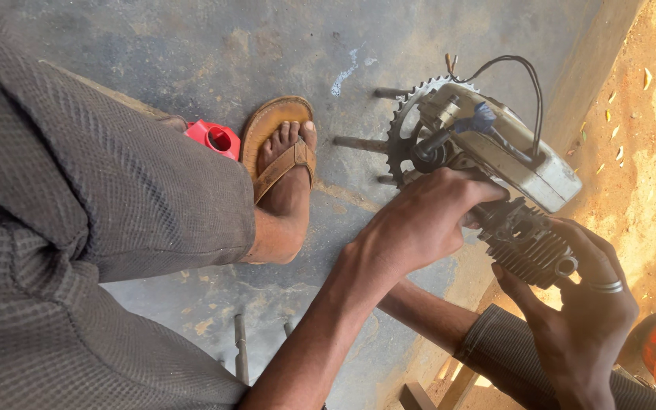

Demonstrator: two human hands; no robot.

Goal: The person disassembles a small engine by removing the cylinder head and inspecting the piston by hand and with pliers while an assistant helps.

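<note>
Small engine [495, 175] sits on the concrete floor [191, 45] by my sandalled foot [282, 163], toothed sprocket [408, 137] facing the foot. My left hand [419, 220] has fingers curled tight around the engine's middle. My right hand [582, 304] cups the finned cylinder [529, 254] from below, fingers spread wide.

The greasy, dull grey cast-metal engine block with ribbed fins [527, 247] looks rough; at its 11 o'clock a matt steel toothed sprocket [402, 137]. Glossy red plastic cap [214, 138], worn tan leather sandal [279, 144], rough stained concrete floor [191, 53]
</note>
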